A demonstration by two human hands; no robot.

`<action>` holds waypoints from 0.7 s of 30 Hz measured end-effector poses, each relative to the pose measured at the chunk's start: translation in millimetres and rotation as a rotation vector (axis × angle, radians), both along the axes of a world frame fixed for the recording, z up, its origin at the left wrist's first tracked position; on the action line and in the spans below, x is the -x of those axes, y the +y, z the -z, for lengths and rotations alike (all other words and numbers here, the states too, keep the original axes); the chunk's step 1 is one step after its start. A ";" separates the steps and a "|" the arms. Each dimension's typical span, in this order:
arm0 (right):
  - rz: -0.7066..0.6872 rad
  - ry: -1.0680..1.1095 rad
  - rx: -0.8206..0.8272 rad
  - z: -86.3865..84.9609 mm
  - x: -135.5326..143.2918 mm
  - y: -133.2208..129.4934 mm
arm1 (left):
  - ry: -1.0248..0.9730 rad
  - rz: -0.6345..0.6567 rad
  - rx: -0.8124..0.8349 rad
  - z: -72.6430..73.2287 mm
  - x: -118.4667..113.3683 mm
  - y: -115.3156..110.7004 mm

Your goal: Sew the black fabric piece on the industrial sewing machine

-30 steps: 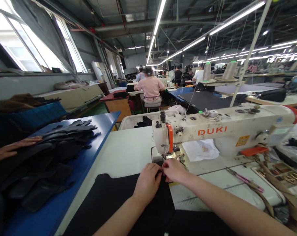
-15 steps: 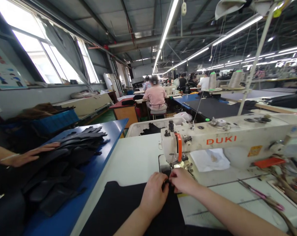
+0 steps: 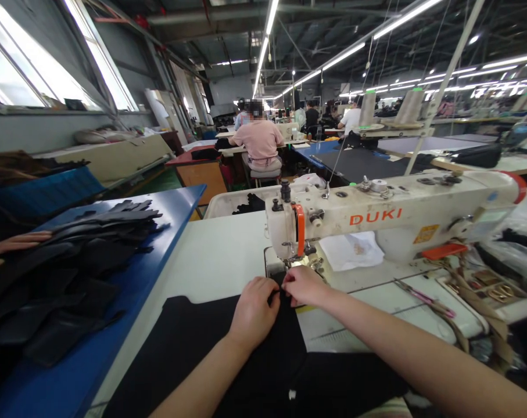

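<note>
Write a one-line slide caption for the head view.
Both hands, left hand and right hand, pinch black fabric at the sewing machine.

Bright tube lighting (window glare), warped edges

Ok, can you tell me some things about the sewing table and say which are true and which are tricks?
1. Both hands, left hand and right hand, pinch the black fabric in front of the sewing machine. True.
2. The machine says DUKI in green letters. False: the letters are orange.
3. A pile of black pieces lies on the blue table on the left. True.
4. The person in the pink shirt faces the camera. False: that person's back is turned.
</note>
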State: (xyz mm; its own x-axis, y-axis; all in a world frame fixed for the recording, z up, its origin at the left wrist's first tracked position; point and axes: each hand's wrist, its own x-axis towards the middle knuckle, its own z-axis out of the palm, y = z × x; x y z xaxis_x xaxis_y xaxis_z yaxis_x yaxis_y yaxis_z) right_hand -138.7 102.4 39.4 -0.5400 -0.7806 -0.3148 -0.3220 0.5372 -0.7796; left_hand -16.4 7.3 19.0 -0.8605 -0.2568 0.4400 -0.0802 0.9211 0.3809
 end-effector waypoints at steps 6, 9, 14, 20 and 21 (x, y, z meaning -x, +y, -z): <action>-0.002 0.006 0.000 0.7 0.6 -1.1 | 0.026 0.004 0.028 0.7 -0.5 -2.0; 0.000 0.002 -0.003 1.5 0.7 -1.6 | 0.045 0.013 0.044 1.8 -0.8 -2.0; 0.013 -0.035 -0.007 2.5 1.1 -2.7 | 0.150 0.069 0.146 1.8 1.0 -0.9; 0.015 -0.020 -0.022 -0.1 0.8 -3.9 | 0.220 0.100 0.279 -1.6 2.5 2.4; 0.013 -0.014 -0.024 -0.7 0.7 -3.9 | 0.217 0.101 0.288 -1.8 2.5 2.7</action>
State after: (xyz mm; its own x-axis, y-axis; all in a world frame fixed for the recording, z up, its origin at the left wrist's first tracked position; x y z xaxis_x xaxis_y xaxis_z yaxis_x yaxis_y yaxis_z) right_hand -139.4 98.5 40.1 -0.5457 -0.7656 -0.3406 -0.3042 0.5597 -0.7708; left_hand -18.9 10.0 20.9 -0.7538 -0.0148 0.6569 0.0707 0.9921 0.1034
